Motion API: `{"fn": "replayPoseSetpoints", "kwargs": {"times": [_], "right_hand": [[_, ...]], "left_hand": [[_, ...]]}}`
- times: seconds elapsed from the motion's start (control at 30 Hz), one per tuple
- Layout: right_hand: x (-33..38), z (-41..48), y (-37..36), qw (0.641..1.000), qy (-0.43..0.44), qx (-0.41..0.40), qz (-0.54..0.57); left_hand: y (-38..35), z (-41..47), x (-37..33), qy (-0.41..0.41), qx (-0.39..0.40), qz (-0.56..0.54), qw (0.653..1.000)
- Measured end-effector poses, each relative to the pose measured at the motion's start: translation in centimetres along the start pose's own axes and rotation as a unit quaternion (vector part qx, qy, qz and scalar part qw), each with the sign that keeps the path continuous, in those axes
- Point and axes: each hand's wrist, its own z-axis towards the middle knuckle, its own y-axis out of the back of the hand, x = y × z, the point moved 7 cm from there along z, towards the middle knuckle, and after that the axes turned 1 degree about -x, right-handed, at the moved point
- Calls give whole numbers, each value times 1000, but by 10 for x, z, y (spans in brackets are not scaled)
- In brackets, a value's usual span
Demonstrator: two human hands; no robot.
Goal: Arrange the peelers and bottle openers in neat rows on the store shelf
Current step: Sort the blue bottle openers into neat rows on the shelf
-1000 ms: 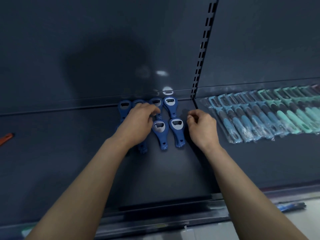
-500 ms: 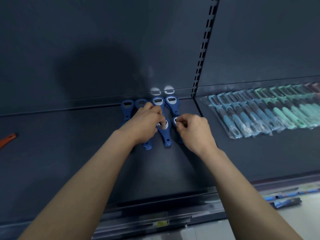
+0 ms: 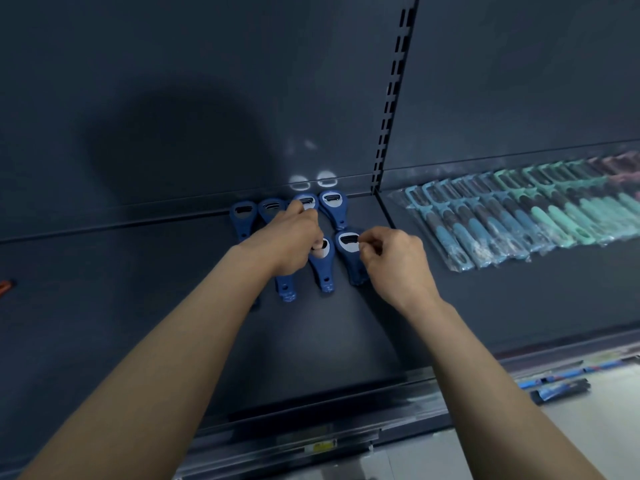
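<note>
My left hand and my right hand were bare, and both forearms were bare too (as far as the view reached), long, slim, with narrow wrists.

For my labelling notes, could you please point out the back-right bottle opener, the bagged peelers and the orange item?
back-right bottle opener [image 3: 333, 201]: head view, its metal head.
bagged peelers [image 3: 519, 221]: head view, handles mid-row.
orange item [image 3: 5, 287]: head view, its visible end.

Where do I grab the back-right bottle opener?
Probably pinch the back-right bottle opener by its narrow handle from the right: it lies flat, head toward the back wall, a neighbouring opener close on its left, bare shelf on its right.
</note>
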Motion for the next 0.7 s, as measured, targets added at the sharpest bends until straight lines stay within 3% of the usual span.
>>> {"fn": "replayPoseSetpoints", "kwargs": {"times": [0.3,0.43,0.7], "right_hand": [[-10,-5,5,999,-45,-11,10],[-15,-16,-5,994,-95,43,-19],[-8,-30,-20,997,-65,21,-48]], "left_hand": [[-2,0,2,15,-9,-23,1000],[-2,-1,2,16,-15,-17,1000],[0,-5,-2,14,-15,-5,1000]]}}
